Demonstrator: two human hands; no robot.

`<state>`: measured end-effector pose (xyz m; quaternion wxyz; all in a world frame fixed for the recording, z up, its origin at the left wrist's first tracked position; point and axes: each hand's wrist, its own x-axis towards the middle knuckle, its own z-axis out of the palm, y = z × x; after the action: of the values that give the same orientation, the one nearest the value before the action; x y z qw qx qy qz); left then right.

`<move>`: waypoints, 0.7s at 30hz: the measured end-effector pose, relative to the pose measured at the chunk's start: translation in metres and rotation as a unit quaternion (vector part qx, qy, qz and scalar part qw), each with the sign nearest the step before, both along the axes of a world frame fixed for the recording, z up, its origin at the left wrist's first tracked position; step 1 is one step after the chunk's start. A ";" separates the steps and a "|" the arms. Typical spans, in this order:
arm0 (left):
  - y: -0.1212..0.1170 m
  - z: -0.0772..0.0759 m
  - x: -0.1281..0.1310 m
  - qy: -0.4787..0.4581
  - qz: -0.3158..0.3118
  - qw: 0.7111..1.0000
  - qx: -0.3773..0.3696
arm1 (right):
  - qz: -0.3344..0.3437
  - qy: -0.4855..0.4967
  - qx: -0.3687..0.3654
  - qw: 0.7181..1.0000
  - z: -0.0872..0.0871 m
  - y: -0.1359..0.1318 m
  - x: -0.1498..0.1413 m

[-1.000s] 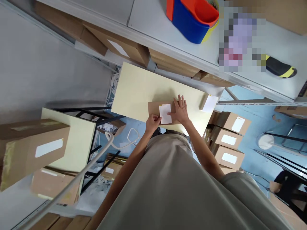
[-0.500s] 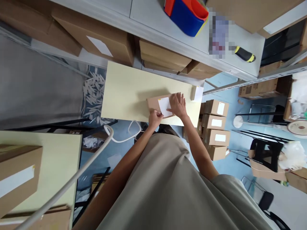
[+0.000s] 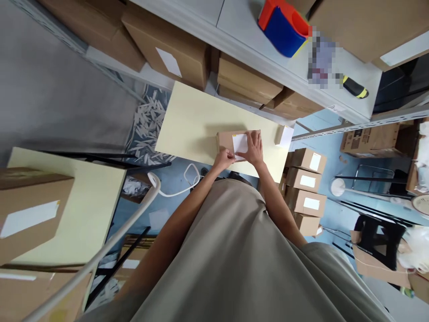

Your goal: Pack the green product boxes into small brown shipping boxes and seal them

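A small cardboard box point(image 3: 225, 139) lies on the pale yellow table point(image 3: 191, 114), with a white label point(image 3: 240, 142) on its top face. At the label's lower left corner is my left hand point(image 3: 224, 160), its thumb and fingertips closed in a pinch on the label's edge. The exact grip is small and partly hidden by the fingers. My right hand point(image 3: 254, 150) lies flat over the right side of the label and box, fingers stretched out and thumb toward the lower edge of the label.
A small white box point(image 3: 284, 136) stands at the table's right end. Behind is a shelf with cartons point(image 3: 246, 78), a blue-orange tape dispenser point(image 3: 284, 31) and a black-yellow handle point(image 3: 355, 87). Labelled boxes point(image 3: 306, 180) are stacked at right. A white tube point(image 3: 110, 243) crosses the left foreground.
The view has shifted, so the table and box appear farther right. My left fingers stay at the label's lower left corner; my right hand still lies flat on the box, reaching slightly more over the label.
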<state>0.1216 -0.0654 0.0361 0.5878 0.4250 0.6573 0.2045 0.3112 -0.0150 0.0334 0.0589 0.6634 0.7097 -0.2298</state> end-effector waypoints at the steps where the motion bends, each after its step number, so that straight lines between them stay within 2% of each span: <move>1: 0.001 -0.001 0.000 0.000 0.005 1.000 -0.001 | 0.000 0.007 -0.005 1.000 -0.001 0.003 0.006; 5: 0.001 -0.009 0.002 -0.006 0.028 0.999 0.014 | 0.019 0.033 -0.006 0.999 -0.004 0.013 0.022; 9: -0.003 -0.015 0.006 -0.007 0.058 0.998 0.035 | 0.065 0.052 0.013 0.996 -0.007 0.012 0.005; 12: -0.008 -0.013 0.010 0.010 0.066 0.996 0.055 | 0.081 0.069 0.008 0.994 -0.008 0.007 -0.003; 14: -0.012 -0.010 0.014 0.031 0.064 0.995 0.070 | 0.075 0.075 0.001 0.994 -0.008 0.006 0.006; 19: -0.018 -0.004 0.021 0.058 0.067 0.992 0.090 | 0.029 0.073 -0.018 0.997 -0.005 0.006 0.056; 21: -0.018 -0.003 0.022 0.059 0.073 0.991 0.091 | 0.025 0.071 -0.015 0.997 -0.003 0.006 0.063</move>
<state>0.1433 -0.0830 0.0329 0.4904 0.4387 0.6988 0.2806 0.3737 -0.0094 0.0300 0.0243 0.6264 0.7251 -0.2851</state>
